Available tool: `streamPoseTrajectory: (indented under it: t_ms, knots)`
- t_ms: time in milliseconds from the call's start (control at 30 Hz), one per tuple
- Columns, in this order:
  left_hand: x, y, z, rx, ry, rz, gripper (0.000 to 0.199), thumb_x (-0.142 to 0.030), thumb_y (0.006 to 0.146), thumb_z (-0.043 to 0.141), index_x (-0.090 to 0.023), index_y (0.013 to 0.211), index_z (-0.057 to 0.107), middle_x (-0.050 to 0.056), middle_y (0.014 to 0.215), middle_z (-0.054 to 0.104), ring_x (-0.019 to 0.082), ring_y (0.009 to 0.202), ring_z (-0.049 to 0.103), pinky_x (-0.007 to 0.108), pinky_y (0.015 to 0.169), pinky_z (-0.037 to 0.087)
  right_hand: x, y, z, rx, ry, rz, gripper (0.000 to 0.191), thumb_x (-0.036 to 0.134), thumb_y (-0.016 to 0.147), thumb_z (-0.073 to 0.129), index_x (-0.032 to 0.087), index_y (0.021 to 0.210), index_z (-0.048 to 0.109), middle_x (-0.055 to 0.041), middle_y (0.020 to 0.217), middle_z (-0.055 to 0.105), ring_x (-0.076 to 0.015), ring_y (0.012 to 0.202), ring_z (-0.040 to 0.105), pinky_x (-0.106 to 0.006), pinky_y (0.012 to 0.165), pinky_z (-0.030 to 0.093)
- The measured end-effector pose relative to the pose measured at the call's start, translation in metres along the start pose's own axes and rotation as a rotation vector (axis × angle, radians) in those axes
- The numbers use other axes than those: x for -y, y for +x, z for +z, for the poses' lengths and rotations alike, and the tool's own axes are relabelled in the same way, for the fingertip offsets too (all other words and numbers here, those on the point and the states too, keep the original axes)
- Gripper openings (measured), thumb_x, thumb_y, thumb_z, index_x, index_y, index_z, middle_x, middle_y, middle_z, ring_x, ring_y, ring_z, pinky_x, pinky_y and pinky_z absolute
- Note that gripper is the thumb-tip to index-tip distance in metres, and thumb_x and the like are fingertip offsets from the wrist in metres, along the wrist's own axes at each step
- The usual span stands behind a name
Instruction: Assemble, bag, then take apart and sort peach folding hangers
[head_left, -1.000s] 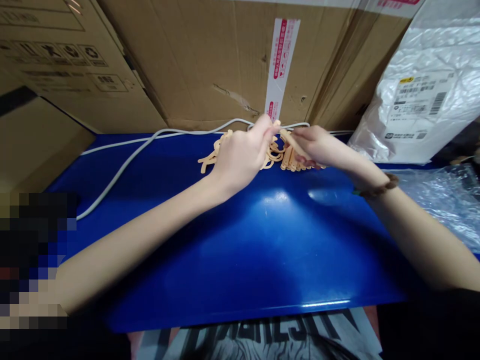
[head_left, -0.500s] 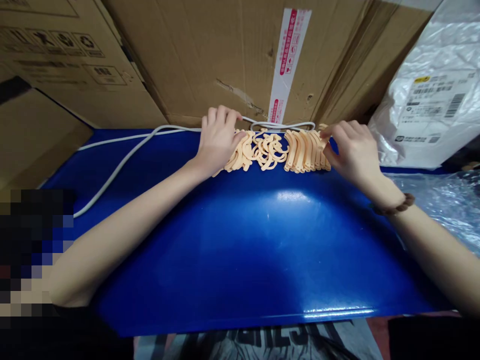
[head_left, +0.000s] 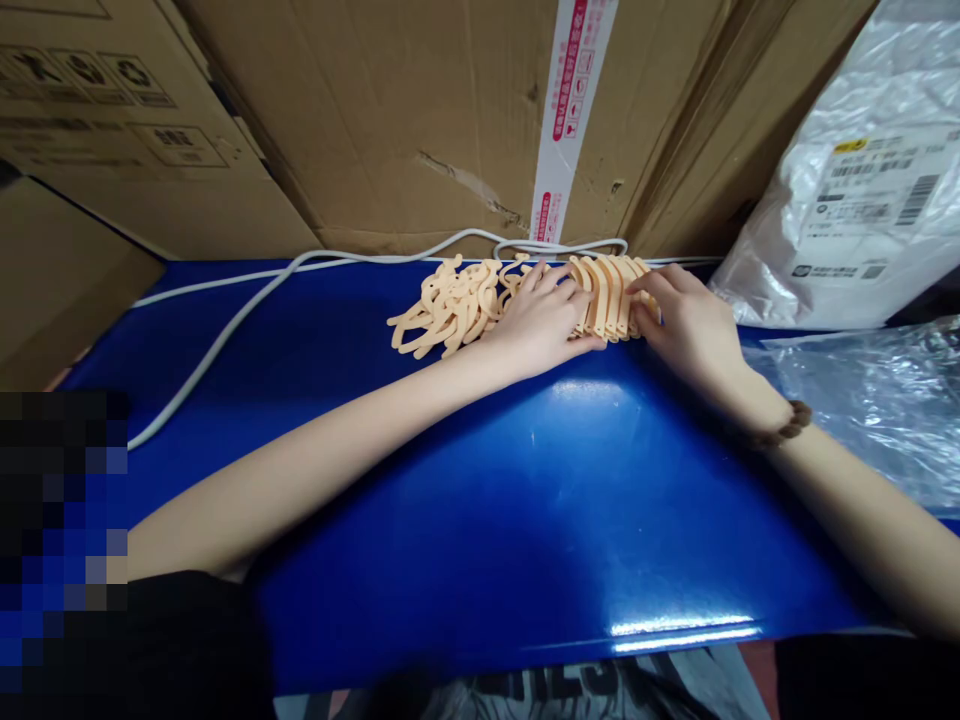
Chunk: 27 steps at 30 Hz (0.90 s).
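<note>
Near the back edge of the blue table lies a loose pile of curved, peach-coloured flat pieces [head_left: 450, 305]. To its right, a row of similar pieces [head_left: 606, 295] stands lined up side by side. My left hand [head_left: 544, 320] rests at the left end of that row, fingers apart, its palm covering part of the pile. At the row's right end my right hand [head_left: 686, 330] has its thumb and fingertips around the last pieces.
Cardboard boxes [head_left: 375, 120] rise behind the blue table [head_left: 480, 520]. A white cable [head_left: 247, 320] runs along the back and left. At the right are a white labelled package [head_left: 847, 220] and clear plastic film [head_left: 870, 400].
My left hand has moved right, from the loose pile to the row's left end, uncovering the pile. My right hand has shifted slightly left against the row.
</note>
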<state>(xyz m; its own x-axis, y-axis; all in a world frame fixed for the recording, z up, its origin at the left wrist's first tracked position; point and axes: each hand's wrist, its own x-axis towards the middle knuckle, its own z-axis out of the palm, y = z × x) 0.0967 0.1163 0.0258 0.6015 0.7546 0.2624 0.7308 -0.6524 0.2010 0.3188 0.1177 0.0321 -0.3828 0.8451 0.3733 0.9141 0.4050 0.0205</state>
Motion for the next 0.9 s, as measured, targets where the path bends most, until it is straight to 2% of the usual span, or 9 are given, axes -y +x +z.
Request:
streamPoseTrajectory:
  t_ms: [100,233,500,700,900]
  knots:
    - [0.002,0.004,0.001,-0.015,-0.022,-0.008,0.053,-0.049,0.099,0.063,-0.010,0.134,0.066,0.018,0.144,0.063,0.035,0.150,0.041,0.057,0.128,0.021,0.006,-0.002,-0.001,0.015,-0.020,0.044,0.029,0.028,0.096,0.047,0.018,0.114,0.068,-0.0161,0.113,0.071,-0.0323,0.099,0.066,-0.039,0.067,0.047]
    - [0.003,0.004,0.000,-0.018,-0.066,-0.031,0.048,-0.046,0.098,0.065,-0.010,0.130,0.068,0.016,0.142,0.065,0.033,0.149,0.042,0.055,0.129,0.021,0.012,-0.006,-0.002,0.014,-0.038,0.015,0.032,0.031,0.097,0.047,0.018,0.115,0.069,-0.0153,0.111,0.074,-0.0320,0.097,0.066,-0.039,0.064,0.045]
    - [0.002,0.000,0.003,-0.028,-0.075,-0.032,0.057,-0.037,0.100,0.064,-0.008,0.148,0.053,0.018,0.152,0.055,0.031,0.146,0.044,0.048,0.126,0.027,0.017,-0.006,-0.007,0.036,-0.142,-0.052,0.036,0.031,0.100,0.041,0.015,0.115,0.069,-0.0171,0.110,0.071,-0.0320,0.096,0.063,-0.040,0.069,0.046]
    - [0.000,-0.001,0.005,-0.042,-0.066,0.006,0.054,-0.035,0.101,0.061,-0.008,0.147,0.054,0.018,0.147,0.058,0.032,0.143,0.046,0.049,0.125,0.029,0.016,-0.005,-0.010,0.077,-0.137,-0.083,0.038,0.030,0.101,0.039,0.013,0.118,0.068,-0.0183,0.115,0.072,-0.0332,0.097,0.063,-0.043,0.074,0.045]
    - [0.000,-0.001,0.008,-0.022,-0.083,0.012,0.055,-0.031,0.101,0.059,-0.005,0.149,0.051,0.019,0.151,0.054,0.032,0.144,0.044,0.046,0.124,0.032,0.015,-0.007,-0.009,0.082,-0.112,-0.090,0.040,0.030,0.102,0.038,0.013,0.123,0.067,-0.0172,0.117,0.073,-0.0323,0.100,0.065,-0.042,0.078,0.047]
